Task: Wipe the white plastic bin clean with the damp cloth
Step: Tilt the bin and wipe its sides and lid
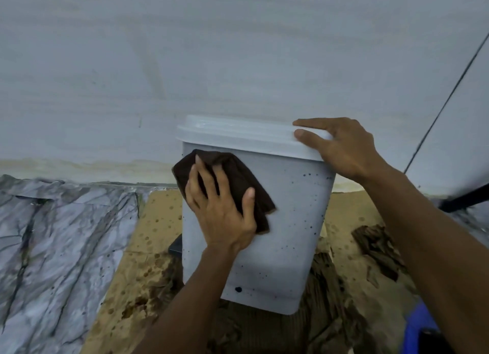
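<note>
Speckled matt plastic bin (285, 221); dark cloth (238, 179).

White plastic bin (277, 221): small black speckles, one bigger black blot (low on front). Dark brown folded cloth (238, 173). Grey-white marble-veined floor sheet (58, 234). Tan flat cardboard (148, 229), brown blotches. Pale grey wall (211, 49).
</note>
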`<state>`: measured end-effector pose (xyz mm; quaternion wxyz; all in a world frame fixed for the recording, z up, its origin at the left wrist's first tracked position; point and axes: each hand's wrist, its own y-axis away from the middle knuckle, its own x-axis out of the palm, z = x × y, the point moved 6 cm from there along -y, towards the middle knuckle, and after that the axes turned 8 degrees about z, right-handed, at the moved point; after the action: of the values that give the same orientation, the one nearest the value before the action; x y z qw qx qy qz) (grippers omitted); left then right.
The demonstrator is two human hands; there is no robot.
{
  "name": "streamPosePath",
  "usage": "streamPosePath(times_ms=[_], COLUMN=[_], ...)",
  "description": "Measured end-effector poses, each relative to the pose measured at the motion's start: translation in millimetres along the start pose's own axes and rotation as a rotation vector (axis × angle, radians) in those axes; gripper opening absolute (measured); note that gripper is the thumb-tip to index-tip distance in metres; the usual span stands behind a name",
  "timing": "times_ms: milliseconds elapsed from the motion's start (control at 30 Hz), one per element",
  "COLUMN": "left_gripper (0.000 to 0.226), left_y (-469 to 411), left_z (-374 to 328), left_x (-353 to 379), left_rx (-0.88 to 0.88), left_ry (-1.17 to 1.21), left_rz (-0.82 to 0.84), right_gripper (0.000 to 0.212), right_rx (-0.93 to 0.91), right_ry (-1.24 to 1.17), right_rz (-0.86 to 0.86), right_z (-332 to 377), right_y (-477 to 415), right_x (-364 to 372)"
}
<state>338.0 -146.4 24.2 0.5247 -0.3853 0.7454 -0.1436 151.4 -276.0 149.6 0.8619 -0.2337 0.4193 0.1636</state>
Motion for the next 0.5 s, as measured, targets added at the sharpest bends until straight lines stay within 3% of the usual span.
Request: streamPosePath(times_ms=[100, 267, 500], left_gripper=[0.071, 0.069, 0.079], left_y=[0, 31, 12], left_z=[-36, -60, -9], left_x=[7, 22, 9], left_rx=[0.013, 0.388, 0.159], left_ry=[0.008, 0.015, 0.044], left_rz=[0.022, 0.096, 0.011], right_gripper=[0.043, 0.036, 0.038], right_rx=[0.008, 0.009, 0.013], right_ry=[-0.013, -0.031, -0.024], right_rz=[-0.003, 0.010, 0.012], right_z=[-3, -6, -4], right_y=[1, 3, 3], right_x=[-1, -2, -1])
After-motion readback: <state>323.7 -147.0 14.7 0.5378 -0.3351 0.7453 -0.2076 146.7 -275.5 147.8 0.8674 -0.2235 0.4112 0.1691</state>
